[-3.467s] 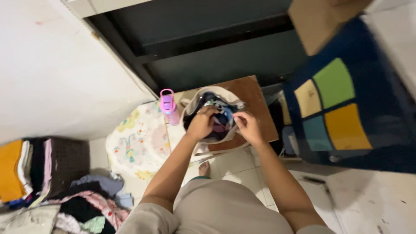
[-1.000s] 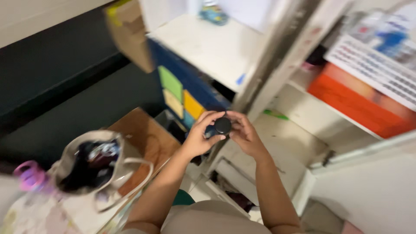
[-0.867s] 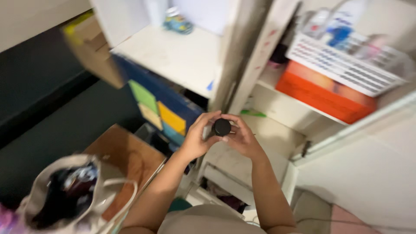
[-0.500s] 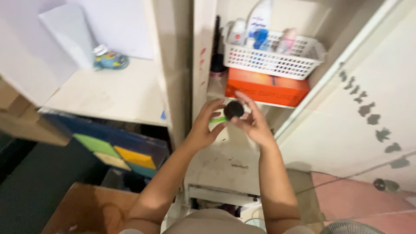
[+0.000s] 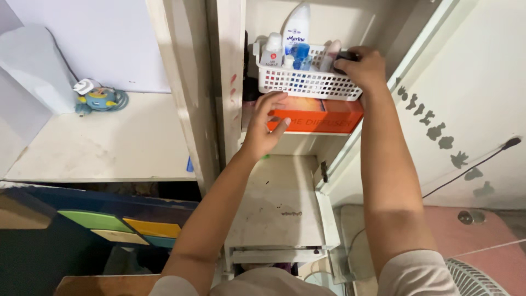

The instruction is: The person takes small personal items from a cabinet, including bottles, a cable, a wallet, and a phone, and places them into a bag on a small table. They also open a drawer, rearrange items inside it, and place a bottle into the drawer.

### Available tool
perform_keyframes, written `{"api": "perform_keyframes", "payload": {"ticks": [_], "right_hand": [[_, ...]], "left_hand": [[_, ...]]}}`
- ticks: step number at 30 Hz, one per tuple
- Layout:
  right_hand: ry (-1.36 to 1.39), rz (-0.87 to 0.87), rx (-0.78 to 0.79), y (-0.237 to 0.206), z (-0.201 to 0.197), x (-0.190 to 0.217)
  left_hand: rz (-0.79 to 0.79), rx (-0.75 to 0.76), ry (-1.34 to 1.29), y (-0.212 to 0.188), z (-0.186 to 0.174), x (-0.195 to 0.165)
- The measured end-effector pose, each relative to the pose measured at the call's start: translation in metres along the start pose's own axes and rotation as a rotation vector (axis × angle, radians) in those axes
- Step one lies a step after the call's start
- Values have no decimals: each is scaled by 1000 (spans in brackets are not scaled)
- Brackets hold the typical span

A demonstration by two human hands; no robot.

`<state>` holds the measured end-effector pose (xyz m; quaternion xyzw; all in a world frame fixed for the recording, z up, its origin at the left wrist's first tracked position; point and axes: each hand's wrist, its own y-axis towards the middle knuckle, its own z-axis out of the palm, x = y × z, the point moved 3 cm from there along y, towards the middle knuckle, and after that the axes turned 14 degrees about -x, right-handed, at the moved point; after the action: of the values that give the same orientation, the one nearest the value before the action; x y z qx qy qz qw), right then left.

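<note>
Lowering a small dark round object [image 5: 345,56] into the far right corner of the white perforated plastic basket [image 5: 307,82], the right hand [image 5: 364,68] pinches it. The left hand [image 5: 266,126], fingers spread, steadies the glossy orange box [image 5: 318,118] beneath. Next move, judged: release. Smooth plastic bottles [image 5: 296,33] stand crowded at left.
</note>
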<state>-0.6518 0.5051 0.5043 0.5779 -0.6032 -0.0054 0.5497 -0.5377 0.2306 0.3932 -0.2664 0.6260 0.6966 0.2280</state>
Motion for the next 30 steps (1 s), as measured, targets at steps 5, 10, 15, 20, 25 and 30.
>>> {"api": "perform_keyframes", "payload": {"ticks": [5,10,15,20,25,30], "right_hand": [[-90,238,163,15,12,1],[-362,177,359,27,25,2],[-446,169,472,35,30,6],[-337,353,499,37,28,5],[-456,219,519,45,30,12],[-200,110,78,32,11,16]], "left_hand": [[-10,-24,-15,3,-1,5],[-43,-22,-41,4,2,10],[-33,-38,-32,6,4,12],[-67,-46,-21,6,8,12],[-63,-17,-10,10,11,12],[-15,-68,14,17,9,15]]}}
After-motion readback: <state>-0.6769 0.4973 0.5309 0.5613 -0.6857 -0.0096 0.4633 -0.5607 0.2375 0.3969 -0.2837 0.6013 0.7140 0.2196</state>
